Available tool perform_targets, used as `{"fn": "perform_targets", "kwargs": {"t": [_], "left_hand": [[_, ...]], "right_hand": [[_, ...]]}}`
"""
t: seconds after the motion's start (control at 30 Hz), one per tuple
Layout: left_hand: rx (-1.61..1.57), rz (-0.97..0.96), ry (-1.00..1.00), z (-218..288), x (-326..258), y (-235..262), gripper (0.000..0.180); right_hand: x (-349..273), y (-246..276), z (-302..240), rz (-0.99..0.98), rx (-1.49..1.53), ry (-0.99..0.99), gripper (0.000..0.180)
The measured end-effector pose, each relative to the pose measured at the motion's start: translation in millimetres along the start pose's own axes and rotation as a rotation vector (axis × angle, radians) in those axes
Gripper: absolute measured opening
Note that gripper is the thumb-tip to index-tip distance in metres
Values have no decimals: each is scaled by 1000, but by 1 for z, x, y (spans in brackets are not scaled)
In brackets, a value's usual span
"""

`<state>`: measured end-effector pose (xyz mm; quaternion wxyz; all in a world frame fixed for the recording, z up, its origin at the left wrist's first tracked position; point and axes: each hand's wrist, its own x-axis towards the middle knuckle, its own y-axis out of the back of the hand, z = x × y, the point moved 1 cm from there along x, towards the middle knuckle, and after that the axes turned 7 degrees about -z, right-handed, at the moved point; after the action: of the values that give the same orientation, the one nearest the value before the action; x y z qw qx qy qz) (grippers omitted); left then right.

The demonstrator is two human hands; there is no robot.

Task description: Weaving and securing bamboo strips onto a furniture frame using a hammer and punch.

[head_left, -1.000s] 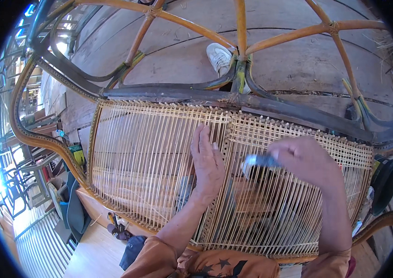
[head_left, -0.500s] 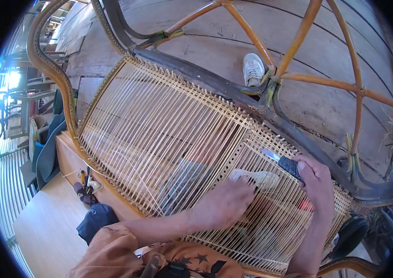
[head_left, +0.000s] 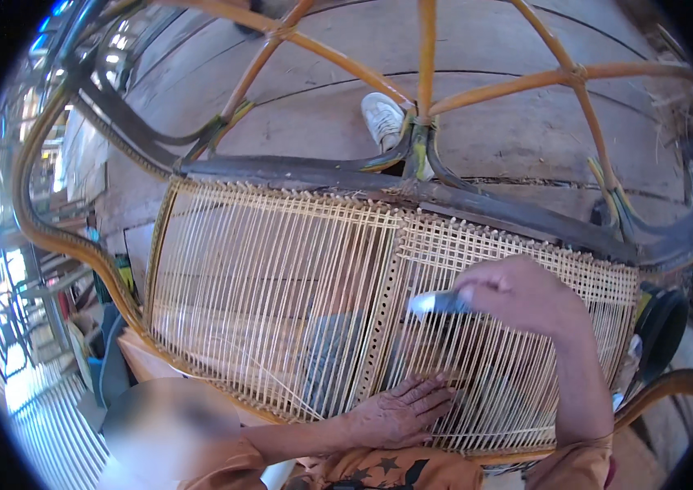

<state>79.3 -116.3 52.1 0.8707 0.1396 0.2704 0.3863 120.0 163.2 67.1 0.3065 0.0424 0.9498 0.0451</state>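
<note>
A curved wooden frame (head_left: 106,260) holds a panel of pale cane strands (head_left: 265,278) stretched in front of me. The strands run lengthwise, with a tight cross-weave along the far edge and on the right. A strip with a row of holes (head_left: 384,304) divides the panel. My left hand (head_left: 404,408) lies flat on the strands near the close edge, just right of the strip, fingers stretched out. My right hand (head_left: 526,296) is closed round the dark handle of a knife (head_left: 432,305). Its short blade points left, over the strands beside the strip.
Beyond the panel runs a dark rail (head_left: 297,173) with orange-brown cane struts (head_left: 334,53) fanning away from it. A white shoe (head_left: 382,116) rests on the plank floor behind. A dark round object (head_left: 663,327) stands at the right end. Clutter and ribbed sheeting (head_left: 44,408) show at left.
The view has turned, and the panel now lies more level. My left hand has opened from a curled grip and moved toward the near edge. The knife has swung to the left.
</note>
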Motion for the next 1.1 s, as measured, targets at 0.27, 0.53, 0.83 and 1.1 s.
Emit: {"fn": "perform_targets", "kwargs": {"t": [0.27,0.53,0.83,1.1], "left_hand": [[44,-47,37,3,5,4,59],[123,-117,93,3,7,4,62],[156,-244,157,9,7,11,61],[283,-158,87,7,30,34,65]], "right_hand": [[-24,21,14,320,-138,-9,29],[-36,29,23,200,-343,-92,29],[-93,55,30,238,-345,-210,28],[-179,58,41,783,-115,-17,28]]}}
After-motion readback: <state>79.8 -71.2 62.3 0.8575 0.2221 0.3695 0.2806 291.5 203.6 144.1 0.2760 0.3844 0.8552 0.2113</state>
